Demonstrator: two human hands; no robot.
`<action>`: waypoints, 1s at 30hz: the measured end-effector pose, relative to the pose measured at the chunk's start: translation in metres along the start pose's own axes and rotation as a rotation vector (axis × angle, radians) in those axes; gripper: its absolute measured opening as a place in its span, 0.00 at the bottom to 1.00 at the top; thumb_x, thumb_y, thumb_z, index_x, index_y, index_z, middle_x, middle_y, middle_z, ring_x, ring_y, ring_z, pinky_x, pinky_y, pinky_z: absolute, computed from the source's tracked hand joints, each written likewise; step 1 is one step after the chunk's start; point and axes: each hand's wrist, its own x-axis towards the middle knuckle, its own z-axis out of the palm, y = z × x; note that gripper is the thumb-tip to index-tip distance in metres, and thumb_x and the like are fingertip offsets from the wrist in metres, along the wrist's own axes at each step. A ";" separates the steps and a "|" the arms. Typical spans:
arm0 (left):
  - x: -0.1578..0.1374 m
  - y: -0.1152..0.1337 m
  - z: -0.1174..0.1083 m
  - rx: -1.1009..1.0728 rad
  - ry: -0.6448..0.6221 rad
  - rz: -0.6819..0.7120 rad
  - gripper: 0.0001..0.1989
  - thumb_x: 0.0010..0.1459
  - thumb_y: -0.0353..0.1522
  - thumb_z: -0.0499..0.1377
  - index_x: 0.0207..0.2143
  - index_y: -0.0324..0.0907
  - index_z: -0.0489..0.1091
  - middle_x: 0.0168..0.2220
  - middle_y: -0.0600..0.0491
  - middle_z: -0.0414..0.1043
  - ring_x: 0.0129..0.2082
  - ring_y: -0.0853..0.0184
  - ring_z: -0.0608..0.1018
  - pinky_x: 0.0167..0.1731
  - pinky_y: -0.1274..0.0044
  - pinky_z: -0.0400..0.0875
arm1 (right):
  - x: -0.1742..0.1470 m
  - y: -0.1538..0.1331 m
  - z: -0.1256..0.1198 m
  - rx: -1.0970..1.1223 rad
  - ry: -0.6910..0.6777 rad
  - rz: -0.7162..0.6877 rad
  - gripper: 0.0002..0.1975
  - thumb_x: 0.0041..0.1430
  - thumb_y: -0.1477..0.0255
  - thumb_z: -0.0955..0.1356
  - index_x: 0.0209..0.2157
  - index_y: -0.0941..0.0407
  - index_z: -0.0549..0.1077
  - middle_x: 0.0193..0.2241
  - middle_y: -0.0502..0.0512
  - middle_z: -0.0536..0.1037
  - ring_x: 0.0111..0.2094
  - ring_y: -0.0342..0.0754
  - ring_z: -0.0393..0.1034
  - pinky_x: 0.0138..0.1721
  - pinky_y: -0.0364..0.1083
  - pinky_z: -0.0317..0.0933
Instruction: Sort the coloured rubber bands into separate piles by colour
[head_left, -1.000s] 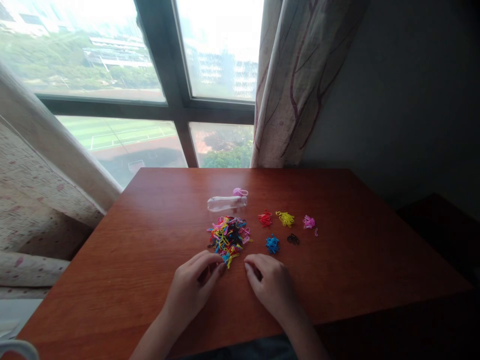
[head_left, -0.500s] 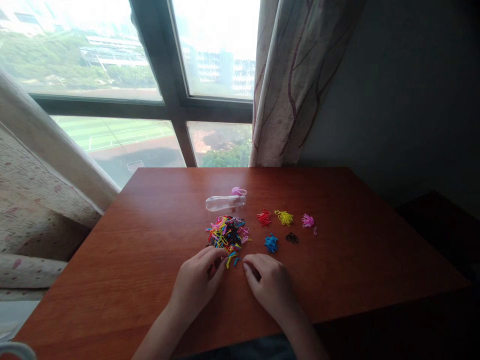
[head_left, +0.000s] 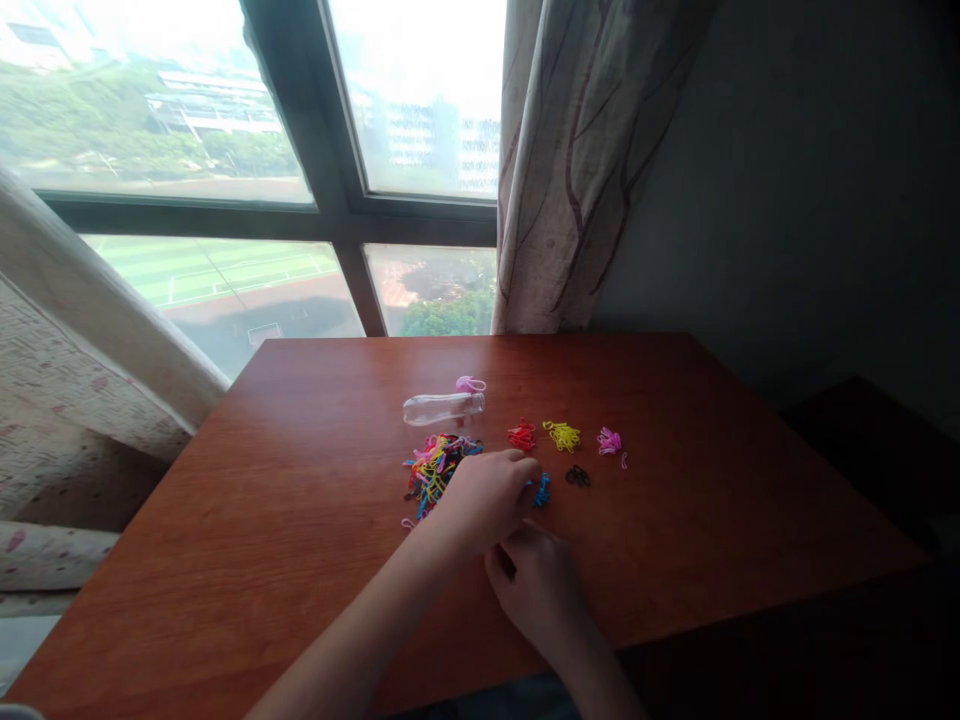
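Note:
My left hand (head_left: 491,495) reaches across to the right, over my right hand, with its fingertips beside the small pile of blue loops (head_left: 541,490). Its fingers are bent together, and whatever lies between them is hidden. My right hand (head_left: 536,575) rests curled on the table just below, thumb and fingers drawn together; I cannot make out anything in them. Partly behind my left forearm lies a mixed heap of small coloured loops (head_left: 431,470). One pink loop (head_left: 408,524) lies at its near edge.
Separate little piles of red loops (head_left: 521,434), yellow loops (head_left: 562,435), pink loops (head_left: 610,441) and black loops (head_left: 577,476) lie to the right. Behind the heap, a clear bottle (head_left: 442,408) lies on its side by a pink cap (head_left: 470,384). The wooden table (head_left: 262,500) meets a window.
My left hand has moved from the mixed heap rightward to the blue pile, crossing above my right hand. My right hand has stayed nearly in place. The view has shifted slightly.

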 end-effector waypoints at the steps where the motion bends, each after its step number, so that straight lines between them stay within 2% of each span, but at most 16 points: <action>1: 0.002 0.000 0.001 0.002 -0.016 0.004 0.05 0.57 0.30 0.57 0.31 0.44 0.73 0.31 0.52 0.76 0.28 0.67 0.78 0.28 0.79 0.67 | 0.000 0.000 0.000 -0.003 0.001 0.001 0.07 0.55 0.80 0.65 0.28 0.54 0.72 0.26 0.50 0.77 0.29 0.46 0.72 0.28 0.44 0.50; 6: 0.003 0.000 0.002 0.003 -0.041 -0.004 0.02 0.53 0.29 0.60 0.29 0.44 0.73 0.30 0.53 0.77 0.28 0.65 0.78 0.26 0.78 0.67 | 0.000 0.000 0.000 -0.025 -0.004 0.007 0.07 0.55 0.79 0.66 0.27 0.54 0.73 0.25 0.51 0.77 0.27 0.46 0.72 0.27 0.44 0.49; 11: -0.016 -0.006 -0.008 -0.035 0.019 -0.040 0.06 0.59 0.30 0.56 0.35 0.45 0.74 0.33 0.53 0.77 0.30 0.67 0.78 0.27 0.80 0.67 | 0.002 -0.002 -0.003 0.036 0.022 -0.012 0.07 0.56 0.80 0.65 0.28 0.54 0.71 0.26 0.50 0.76 0.29 0.45 0.72 0.29 0.42 0.51; 13: -0.033 -0.013 -0.013 -0.112 0.125 -0.066 0.08 0.62 0.31 0.54 0.37 0.44 0.74 0.34 0.52 0.77 0.31 0.68 0.77 0.30 0.80 0.68 | 0.003 -0.004 -0.005 0.070 0.023 -0.025 0.08 0.59 0.79 0.64 0.29 0.54 0.71 0.26 0.49 0.76 0.30 0.45 0.71 0.30 0.41 0.53; 15: -0.055 -0.022 -0.017 -0.218 0.306 -0.127 0.08 0.63 0.32 0.54 0.37 0.43 0.73 0.33 0.52 0.77 0.31 0.69 0.77 0.32 0.80 0.69 | 0.004 -0.006 -0.007 0.099 0.009 -0.032 0.07 0.61 0.78 0.64 0.32 0.53 0.72 0.28 0.49 0.76 0.31 0.45 0.71 0.32 0.41 0.55; 17: -0.078 -0.031 -0.017 -0.288 0.445 -0.213 0.08 0.63 0.33 0.56 0.35 0.42 0.73 0.30 0.53 0.76 0.27 0.71 0.75 0.28 0.81 0.68 | 0.004 -0.007 -0.008 0.117 0.000 -0.026 0.07 0.62 0.77 0.64 0.34 0.53 0.73 0.29 0.49 0.77 0.32 0.46 0.72 0.34 0.42 0.56; 20: -0.106 -0.044 -0.012 -0.287 0.534 -0.314 0.08 0.62 0.34 0.57 0.33 0.42 0.73 0.27 0.55 0.75 0.24 0.72 0.74 0.26 0.82 0.68 | 0.005 -0.008 -0.007 0.123 -0.005 0.002 0.07 0.61 0.77 0.65 0.35 0.52 0.73 0.30 0.50 0.78 0.33 0.46 0.72 0.35 0.42 0.57; 24: -0.123 -0.049 -0.001 -0.265 0.511 -0.333 0.08 0.61 0.34 0.57 0.32 0.42 0.74 0.29 0.55 0.77 0.26 0.70 0.76 0.28 0.81 0.69 | 0.007 -0.009 -0.004 0.128 0.002 0.044 0.07 0.61 0.77 0.65 0.36 0.52 0.74 0.30 0.49 0.78 0.31 0.46 0.72 0.34 0.43 0.57; 30: -0.123 -0.046 0.005 -0.242 0.382 -0.299 0.08 0.63 0.32 0.54 0.35 0.43 0.73 0.31 0.54 0.76 0.28 0.69 0.77 0.30 0.80 0.69 | 0.015 -0.011 -0.001 0.101 0.013 0.075 0.08 0.60 0.77 0.66 0.38 0.51 0.74 0.28 0.49 0.78 0.30 0.47 0.72 0.32 0.43 0.56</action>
